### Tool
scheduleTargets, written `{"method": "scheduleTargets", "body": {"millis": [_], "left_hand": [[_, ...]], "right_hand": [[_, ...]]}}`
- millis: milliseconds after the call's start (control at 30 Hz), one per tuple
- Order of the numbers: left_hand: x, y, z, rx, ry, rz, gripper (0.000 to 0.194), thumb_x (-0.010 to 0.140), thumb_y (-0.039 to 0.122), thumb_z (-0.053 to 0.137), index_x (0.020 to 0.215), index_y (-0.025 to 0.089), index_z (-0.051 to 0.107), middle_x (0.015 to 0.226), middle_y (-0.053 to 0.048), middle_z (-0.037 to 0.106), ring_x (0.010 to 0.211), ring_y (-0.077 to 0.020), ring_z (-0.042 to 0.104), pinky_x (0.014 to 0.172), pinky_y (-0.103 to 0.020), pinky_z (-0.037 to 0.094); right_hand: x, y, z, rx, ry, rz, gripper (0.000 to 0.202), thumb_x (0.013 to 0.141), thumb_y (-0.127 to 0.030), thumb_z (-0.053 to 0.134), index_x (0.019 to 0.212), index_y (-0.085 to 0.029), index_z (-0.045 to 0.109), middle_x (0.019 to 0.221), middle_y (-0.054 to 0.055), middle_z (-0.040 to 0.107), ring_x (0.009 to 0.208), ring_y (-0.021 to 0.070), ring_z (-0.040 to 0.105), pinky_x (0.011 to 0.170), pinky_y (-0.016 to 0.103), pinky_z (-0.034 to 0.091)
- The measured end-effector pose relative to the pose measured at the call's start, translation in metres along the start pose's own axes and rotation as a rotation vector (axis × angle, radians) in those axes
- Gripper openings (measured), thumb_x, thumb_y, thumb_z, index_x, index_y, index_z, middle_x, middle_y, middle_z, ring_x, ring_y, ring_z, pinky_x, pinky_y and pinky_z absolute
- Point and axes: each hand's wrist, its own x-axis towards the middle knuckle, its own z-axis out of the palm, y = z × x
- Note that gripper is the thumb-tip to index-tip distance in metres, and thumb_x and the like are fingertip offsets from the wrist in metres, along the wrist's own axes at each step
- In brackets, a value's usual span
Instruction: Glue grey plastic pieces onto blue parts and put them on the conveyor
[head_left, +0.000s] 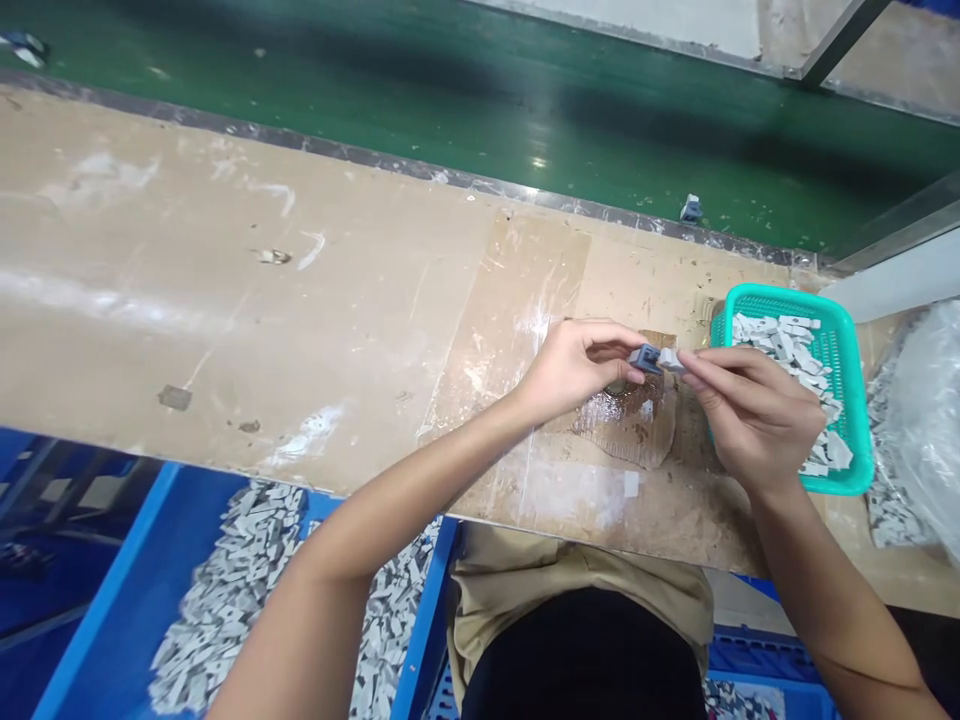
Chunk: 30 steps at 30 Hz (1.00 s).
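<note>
Between thumb and fingers, my left hand [577, 365] pinches a small dark grey-blue plastic part [646, 358] with an open slot. My right hand [761, 410] holds a small light grey plastic piece [670, 360] by its right end, up against the dark part. Whether the two are joined cannot be made out. Both hands are above a wet, worn cardboard patch [637, 440] on the bench. Just right of my right hand is a green basket [862, 430] holding many light grey pieces [795, 345].
Behind the cardboard-covered bench [360, 270] runs a green belt-like surface [450, 120], with a small grey-blue part [691, 208] near its edge. A clear plastic bag [926, 420] of pieces lies at far right. Below left stands a blue bin [112, 600] full of grey pieces.
</note>
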Motion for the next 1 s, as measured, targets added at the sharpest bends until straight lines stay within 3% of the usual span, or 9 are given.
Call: {"method": "scheduleTargets", "body": {"millis": [167,400,800,900,1000], "left_hand": [[-0.004,0.000,0.003,0.068,-0.015,0.069,0.023,0.069,0.000,0.071,0.086,0.015,0.077,0.090,-0.003,0.076,0.076,-0.0118,0.073,0.078,-0.025,0.062],[-0.012,0.000,0.013,0.273,0.133,0.085,0.020,0.070,0.009,0.078,0.089,0.014,0.080,0.088,-0.006,0.078,0.072,-0.0136,0.072,0.068,-0.024,0.062],[-0.020,-0.003,0.013,0.458,0.167,0.194,0.025,0.075,0.006,0.065,0.093,0.014,0.079,0.080,-0.004,0.072,0.070,-0.0123,0.071,0.067,-0.024,0.063],[-0.018,-0.004,0.012,0.458,0.163,0.159,0.022,0.075,0.011,0.068,0.093,0.016,0.079,0.081,-0.004,0.072,0.073,-0.0132,0.070,0.071,-0.027,0.063],[-0.014,-0.001,0.010,0.391,0.146,0.024,0.020,0.072,0.014,0.074,0.091,0.016,0.079,0.082,-0.005,0.073,0.072,-0.0135,0.069,0.068,-0.026,0.060]], "right_hand": [[-0.001,0.001,0.000,0.010,-0.032,0.000,0.055,0.087,-0.004,0.069,0.126,-0.044,0.068,0.099,0.000,0.074,0.085,0.0163,0.070,0.070,0.031,0.058],[-0.004,0.004,0.003,0.041,-0.094,0.055,0.051,0.089,-0.003,0.063,0.123,-0.039,0.071,0.097,0.003,0.072,0.084,0.0159,0.069,0.068,0.029,0.057],[-0.003,0.005,0.007,0.240,-0.197,0.169,0.035,0.093,-0.011,0.061,0.113,-0.033,0.077,0.084,0.003,0.067,0.074,0.0149,0.064,0.062,0.029,0.053],[-0.007,0.008,0.009,0.253,-0.196,0.195,0.032,0.093,-0.013,0.060,0.113,-0.032,0.077,0.083,0.003,0.067,0.073,0.0147,0.064,0.062,0.029,0.053],[-0.007,0.010,0.010,0.224,-0.216,0.237,0.030,0.095,-0.017,0.058,0.112,-0.029,0.078,0.081,0.003,0.070,0.072,0.0151,0.065,0.061,0.028,0.052]]}}
